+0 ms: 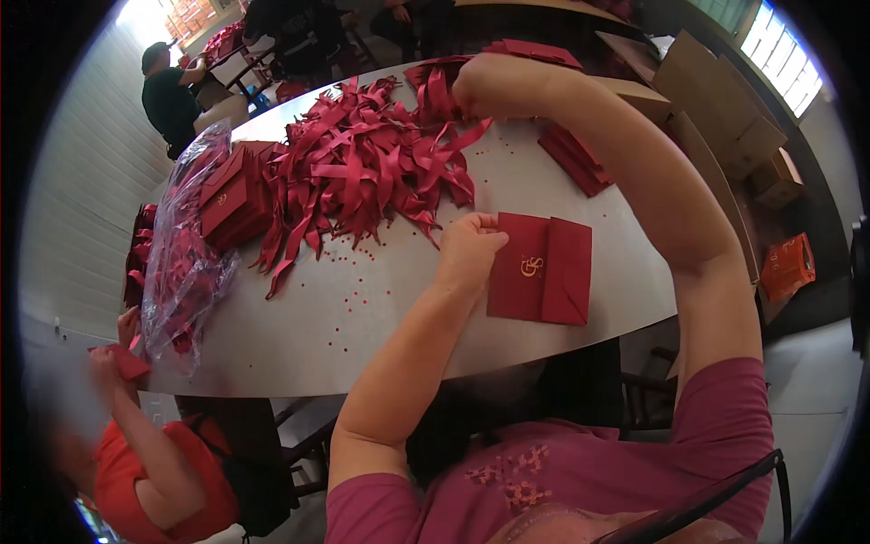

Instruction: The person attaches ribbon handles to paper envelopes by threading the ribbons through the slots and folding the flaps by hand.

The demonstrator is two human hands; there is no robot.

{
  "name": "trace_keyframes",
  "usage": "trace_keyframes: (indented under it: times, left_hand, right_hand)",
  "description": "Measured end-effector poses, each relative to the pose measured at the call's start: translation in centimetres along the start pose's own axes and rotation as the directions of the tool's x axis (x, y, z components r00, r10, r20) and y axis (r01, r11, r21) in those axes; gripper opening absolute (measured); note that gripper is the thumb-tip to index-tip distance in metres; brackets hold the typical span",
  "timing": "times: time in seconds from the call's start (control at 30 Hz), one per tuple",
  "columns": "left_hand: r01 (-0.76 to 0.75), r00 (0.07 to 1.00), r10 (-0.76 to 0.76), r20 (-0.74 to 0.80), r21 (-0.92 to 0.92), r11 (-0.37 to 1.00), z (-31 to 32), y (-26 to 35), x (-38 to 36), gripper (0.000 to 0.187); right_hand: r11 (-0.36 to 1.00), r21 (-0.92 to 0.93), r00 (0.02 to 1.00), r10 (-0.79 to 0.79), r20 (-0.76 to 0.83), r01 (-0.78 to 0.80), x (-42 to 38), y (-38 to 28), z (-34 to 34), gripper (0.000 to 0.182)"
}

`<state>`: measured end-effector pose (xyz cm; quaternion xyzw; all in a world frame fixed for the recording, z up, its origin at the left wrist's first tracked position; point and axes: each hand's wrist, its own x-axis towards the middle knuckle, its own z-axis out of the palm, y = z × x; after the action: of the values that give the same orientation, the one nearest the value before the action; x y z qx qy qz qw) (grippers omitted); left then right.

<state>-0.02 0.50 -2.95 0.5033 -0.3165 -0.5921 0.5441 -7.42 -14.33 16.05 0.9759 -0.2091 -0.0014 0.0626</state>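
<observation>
A dark red envelope (566, 272) with a gold monogram lies flat near the table's front edge. My left hand (467, 249) pinches its upper left corner between thumb and fingers. At the far side of the table my right hand (485, 88) is closed at the edge of a large heap of red ribbons (362, 163). A red ribbon (473, 136) trails out below that fist, though the fingertips themselves are hidden.
Stacked red envelopes (237, 199) and a clear plastic bag (177, 263) stand at the left. More envelopes (575, 161) lie at the right, near cardboard boxes (720, 100). Small red dots dot the table (290, 354). A person in red (168, 471) sits at the left; others are behind.
</observation>
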Motion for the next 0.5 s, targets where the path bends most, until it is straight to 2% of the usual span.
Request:
trace_keyframes:
  times: [0.03,0.07,0.13,0.2,0.23,0.3,0.37,0.5]
  left_hand:
    - [0.019,1.000,-0.018,0.012,-0.065,0.998,0.3,0.6,-0.4,0.020]
    - [0.040,0.999,-0.037,0.024,-0.133,0.990,0.5,0.8,-0.7,0.018]
    - [0.077,0.996,-0.072,0.052,-0.120,0.990,0.1,0.4,-0.4,0.018]
    - [0.109,0.991,-0.101,0.091,-0.098,0.989,0.0,0.5,-0.4,0.019]
    - [0.144,0.987,-0.134,0.089,-0.115,0.983,0.1,1.1,-0.8,0.017]
    - [0.182,0.981,-0.170,0.099,-0.130,0.975,0.1,1.6,-1.1,0.017]
    - [0.140,0.990,-0.140,0.008,-0.162,0.977,0.4,1.5,-1.1,0.010]
    - [0.146,0.989,-0.145,0.016,-0.143,0.979,0.2,1.2,-0.8,0.010]
  right_hand:
    - [0.936,0.301,0.983,0.175,0.056,-0.184,-1.2,-0.2,-1.5,0.013]
    - [0.948,0.224,0.973,0.228,0.026,-0.228,-1.7,0.6,-2.8,0.016]
    - [0.757,0.630,0.924,0.347,-0.163,-0.173,-4.6,3.0,-4.2,0.017]
    - [0.761,0.624,0.917,0.356,-0.178,-0.175,-6.2,5.0,-3.8,0.017]
    - [0.766,0.619,0.911,0.363,-0.194,-0.173,-8.6,4.0,-3.6,0.017]
    - [0.777,0.605,0.896,0.380,-0.229,-0.175,-11.9,9.3,-3.8,0.017]
    - [0.787,0.585,0.875,0.409,-0.259,-0.195,-14.4,9.7,-4.1,0.017]
    - [0.796,0.514,0.803,0.515,-0.299,-0.319,-15.0,3.1,-5.5,0.017]
